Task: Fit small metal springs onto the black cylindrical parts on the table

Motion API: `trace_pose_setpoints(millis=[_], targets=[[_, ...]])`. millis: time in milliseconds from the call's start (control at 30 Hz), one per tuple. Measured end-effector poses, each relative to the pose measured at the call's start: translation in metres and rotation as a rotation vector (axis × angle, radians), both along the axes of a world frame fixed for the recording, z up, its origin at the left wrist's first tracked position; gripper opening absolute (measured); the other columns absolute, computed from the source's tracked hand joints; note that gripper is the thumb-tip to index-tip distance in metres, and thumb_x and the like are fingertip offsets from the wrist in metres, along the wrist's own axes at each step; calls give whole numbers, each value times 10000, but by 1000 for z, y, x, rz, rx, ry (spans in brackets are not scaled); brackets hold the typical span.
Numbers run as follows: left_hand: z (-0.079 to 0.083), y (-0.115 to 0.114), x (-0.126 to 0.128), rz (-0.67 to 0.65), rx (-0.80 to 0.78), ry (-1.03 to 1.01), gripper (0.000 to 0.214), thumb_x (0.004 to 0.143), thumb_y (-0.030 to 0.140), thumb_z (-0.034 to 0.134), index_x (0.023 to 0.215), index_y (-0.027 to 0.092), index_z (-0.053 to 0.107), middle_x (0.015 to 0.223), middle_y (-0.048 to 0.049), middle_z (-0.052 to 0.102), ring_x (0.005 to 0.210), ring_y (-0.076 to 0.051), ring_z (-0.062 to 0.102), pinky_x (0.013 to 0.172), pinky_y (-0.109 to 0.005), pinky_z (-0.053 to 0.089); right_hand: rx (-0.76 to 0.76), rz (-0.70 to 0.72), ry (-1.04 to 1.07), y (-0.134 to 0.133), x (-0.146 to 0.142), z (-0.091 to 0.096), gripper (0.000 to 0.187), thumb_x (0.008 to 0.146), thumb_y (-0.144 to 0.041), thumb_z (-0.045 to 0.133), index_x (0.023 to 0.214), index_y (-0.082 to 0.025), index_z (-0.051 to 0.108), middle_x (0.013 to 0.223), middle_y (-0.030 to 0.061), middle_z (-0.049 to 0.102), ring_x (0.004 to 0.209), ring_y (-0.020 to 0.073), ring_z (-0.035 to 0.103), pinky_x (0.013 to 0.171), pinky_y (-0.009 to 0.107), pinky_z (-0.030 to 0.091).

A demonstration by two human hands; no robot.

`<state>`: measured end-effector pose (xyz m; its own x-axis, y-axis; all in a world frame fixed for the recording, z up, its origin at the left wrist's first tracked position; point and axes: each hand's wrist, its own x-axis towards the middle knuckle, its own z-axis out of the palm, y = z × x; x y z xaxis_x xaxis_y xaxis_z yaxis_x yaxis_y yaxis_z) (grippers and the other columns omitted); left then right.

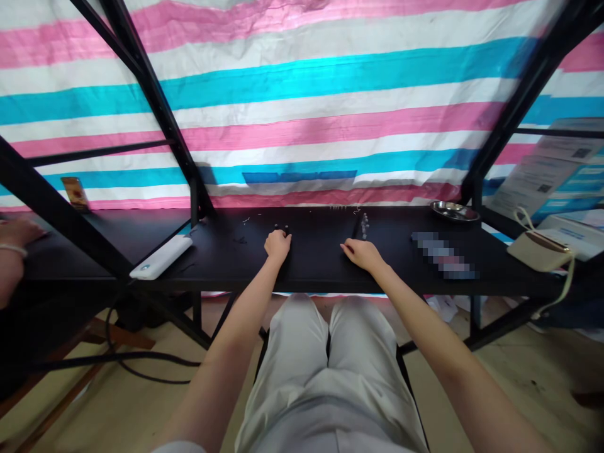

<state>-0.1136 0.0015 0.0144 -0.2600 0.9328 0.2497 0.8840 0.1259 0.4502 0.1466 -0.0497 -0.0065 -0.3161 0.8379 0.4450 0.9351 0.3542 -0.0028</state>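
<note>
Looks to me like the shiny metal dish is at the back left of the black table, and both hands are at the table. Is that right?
Not quite: the head view shows the shiny metal dish at the back right of the black table. The left hand and right hand are indeed both at the table.

On the flat black tabletop (311,270), small pale round beads (365,226) lie at twelve o'clock from the right hand (362,253); from the tabletop's middle, a long white case (163,258) lies at nine, a round metal dish (454,212) at two, a beige strapped pouch (538,251) at three.
</note>
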Motion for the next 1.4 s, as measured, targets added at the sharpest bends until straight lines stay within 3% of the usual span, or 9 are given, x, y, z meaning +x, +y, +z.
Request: trace_pose_setpoints(millis=[800,900,1000,1067,1167,1267,1400], targets=[[1,10,-3,14,4,88,290,784,397,547,867,162,695,881,-146,663,836,-264,627,693,-326,459,21,13,73,0,3,-1,341,903,-397,345,773,-203,593,729,29,665,620,134,584,541,237,269],[1,9,-4,33,-17,89,294,768,412,568,854,163,696,876,-148,661,839,-265,626,696,-325,455,45,-54,103,-1,5,0,373,899,-430,340,766,-200,602,728,41,665,628,144,587,538,239,268],[2,6,-3,18,-20,116,302,759,433,575,835,166,695,861,-145,659,830,-267,623,694,-325,446,80,-223,150,0,8,0,391,895,-437,337,756,-189,606,706,62,656,610,156,580,532,247,269],[2,1,2,-57,13,149,302,776,438,553,811,171,690,827,-134,658,818,-260,619,693,-316,436,94,-351,192,2,11,0,359,889,-407,356,762,-182,605,693,75,648,602,163,576,527,254,273],[4,-9,20,-277,83,183,305,811,434,503,783,184,674,771,-103,651,788,-231,607,699,-295,417,91,-473,235,6,17,-2,291,866,-368,408,779,-168,601,710,106,641,667,195,582,541,268,300],[5,-19,51,-526,165,176,272,847,384,454,890,199,650,820,-79,647,801,-195,584,718,-266,405,79,-540,240,9,22,-5,242,831,-358,472,801,-151,593,767,134,637,769,241,577,582,293,345],[6,-27,99,-721,249,145,317,843,279,454,1121,183,571,970,-107,616,930,-214,536,770,-273,401,60,-543,230,12,25,-10,201,809,-332,509,826,-147,584,865,142,628,829,256,565,632,318,384]])
